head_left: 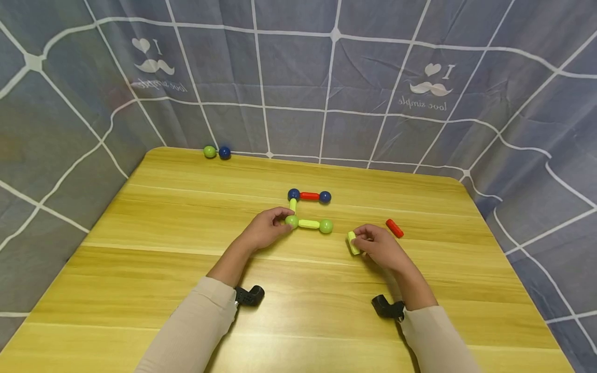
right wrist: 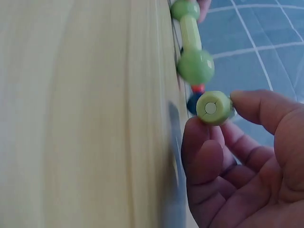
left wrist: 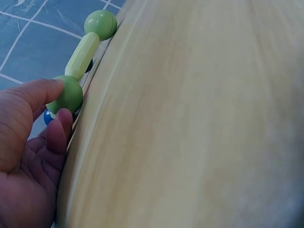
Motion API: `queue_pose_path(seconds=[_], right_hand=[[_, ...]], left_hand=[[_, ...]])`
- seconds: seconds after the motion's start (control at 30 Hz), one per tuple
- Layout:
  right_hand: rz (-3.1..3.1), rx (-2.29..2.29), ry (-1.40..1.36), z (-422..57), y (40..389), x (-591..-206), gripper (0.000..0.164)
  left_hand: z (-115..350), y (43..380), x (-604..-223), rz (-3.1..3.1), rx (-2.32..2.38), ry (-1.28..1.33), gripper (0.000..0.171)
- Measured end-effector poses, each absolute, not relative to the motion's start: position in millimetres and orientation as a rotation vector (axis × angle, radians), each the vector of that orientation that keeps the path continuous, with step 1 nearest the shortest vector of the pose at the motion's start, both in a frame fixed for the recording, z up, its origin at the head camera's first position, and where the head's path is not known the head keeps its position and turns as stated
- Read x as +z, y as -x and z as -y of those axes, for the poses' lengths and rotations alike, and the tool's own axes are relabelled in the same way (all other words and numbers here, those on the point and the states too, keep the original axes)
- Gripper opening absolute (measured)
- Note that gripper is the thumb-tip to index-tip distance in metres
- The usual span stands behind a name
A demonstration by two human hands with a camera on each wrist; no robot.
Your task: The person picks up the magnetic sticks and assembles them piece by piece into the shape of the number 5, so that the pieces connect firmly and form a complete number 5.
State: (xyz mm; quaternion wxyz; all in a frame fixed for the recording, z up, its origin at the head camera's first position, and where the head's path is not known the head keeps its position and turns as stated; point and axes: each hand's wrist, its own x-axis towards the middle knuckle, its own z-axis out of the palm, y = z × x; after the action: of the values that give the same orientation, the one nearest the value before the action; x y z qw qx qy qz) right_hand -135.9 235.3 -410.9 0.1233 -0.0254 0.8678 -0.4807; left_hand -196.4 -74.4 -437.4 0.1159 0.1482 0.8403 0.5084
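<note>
My left hand (head_left: 267, 228) pinches a light green ball (left wrist: 68, 95) between thumb and fingers. That ball is a corner of a joined shape on the table. From it a yellow-green rod (head_left: 309, 224) runs right to another green ball (head_left: 326, 226), and a second yellow-green rod (head_left: 293, 205) runs back to a dark blue ball (head_left: 294, 195). A red rod (head_left: 310, 196) links this blue ball to another blue ball (head_left: 325, 197). To the right of the shape, my right hand (head_left: 379, 245) pinches a loose yellow-green rod (right wrist: 213, 108), its round end facing the right wrist camera.
A loose red rod (head_left: 394, 228) lies just beyond my right hand. At the table's back edge, a green ball (head_left: 210, 152) and a blue ball (head_left: 225, 152) sit side by side. A grey checked curtain (head_left: 298, 67) surrounds the wooden table (head_left: 303, 311) at the back and sides.
</note>
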Motion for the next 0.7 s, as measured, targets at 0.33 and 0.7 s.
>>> queue_pose_path(seconds=[0.33,0.7], right_hand=[[-2.381,-1.520,0.003,-197.5,140.8,-417.4,0.023],[-2.332,-1.596,-0.080,-179.8,142.0,-420.4,0.025]], left_hand=[[74.8,196.4,-439.7,-2.467,1.486,-0.424,0.033],[74.0,195.0,-437.5,-2.466,1.491,-0.430,0.033]])
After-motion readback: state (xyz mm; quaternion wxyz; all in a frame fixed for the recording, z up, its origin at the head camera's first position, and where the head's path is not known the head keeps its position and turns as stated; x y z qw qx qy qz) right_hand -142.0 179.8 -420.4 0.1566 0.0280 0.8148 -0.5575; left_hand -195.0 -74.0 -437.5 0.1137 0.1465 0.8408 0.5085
